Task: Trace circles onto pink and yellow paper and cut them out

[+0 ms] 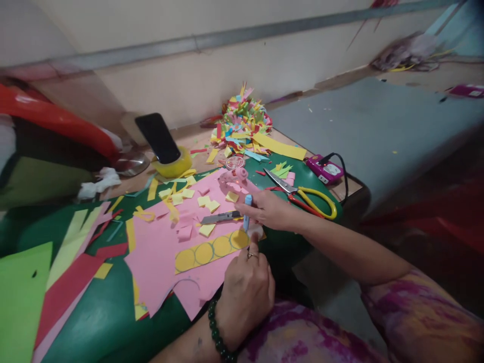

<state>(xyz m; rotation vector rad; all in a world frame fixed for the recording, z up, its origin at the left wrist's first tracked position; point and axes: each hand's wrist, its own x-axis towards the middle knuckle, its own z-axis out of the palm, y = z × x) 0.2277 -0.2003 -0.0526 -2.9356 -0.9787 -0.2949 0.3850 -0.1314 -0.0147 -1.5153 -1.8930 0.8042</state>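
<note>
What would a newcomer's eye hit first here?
Probably the heap of multicoloured paper scraps by the wall. Then the yellow strip with drawn circles on the pink sheet, a light-blue marker in the right hand at its end, and the scissors beyond that hand.

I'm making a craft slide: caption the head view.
Right hand with blue pen beside a yellow strip of drawn circles on pink paper.

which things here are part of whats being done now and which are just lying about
In use:
- blue pen, in right hand
- yellow strip with circles, left hand at its end
- pink sheet beneath

Probably lying about:
- phone
- tape
- scissors
- cutter
- scrap heap
</note>
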